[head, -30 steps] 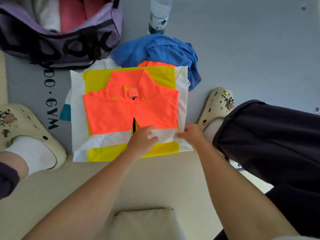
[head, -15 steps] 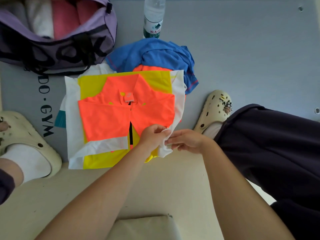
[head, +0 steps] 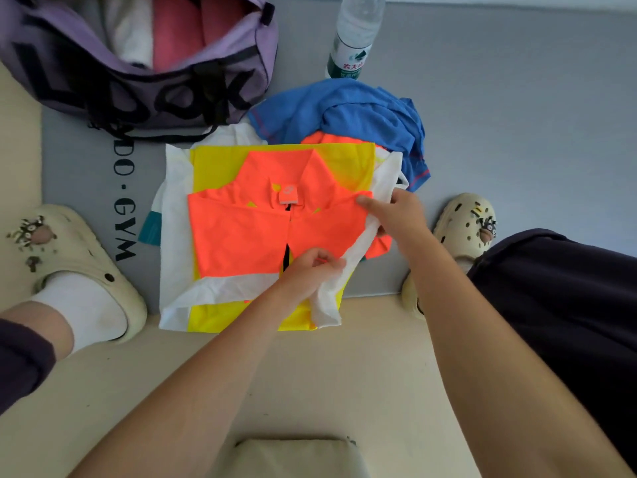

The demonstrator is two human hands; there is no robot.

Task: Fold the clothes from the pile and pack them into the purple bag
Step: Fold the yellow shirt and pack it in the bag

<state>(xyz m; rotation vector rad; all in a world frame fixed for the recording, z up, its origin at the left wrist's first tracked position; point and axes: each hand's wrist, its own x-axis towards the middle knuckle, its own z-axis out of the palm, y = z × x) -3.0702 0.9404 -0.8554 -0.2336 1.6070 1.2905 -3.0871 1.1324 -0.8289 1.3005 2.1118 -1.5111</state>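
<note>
The left hand (head: 310, 270) pinched the jacket's (head: 248, 236) white edge beneath its fingers; the right hand (head: 396, 212) gripped that fold just beyond; the purple bag (head: 144, 88) lay further left.

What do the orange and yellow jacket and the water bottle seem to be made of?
Jacket: probably thin synthetic fabric, smooth and matte; its edge creases softly in both hands. Water bottle: clear plastic, glossy, with a printed label.

The grey mat (head: 82, 160) carries black letters reading "DO·GYM". Large black letters on the purple bag (head: 144, 88) look like "LOOK". The water bottle (head: 355, 36) label shows green characters, too small to read.
</note>
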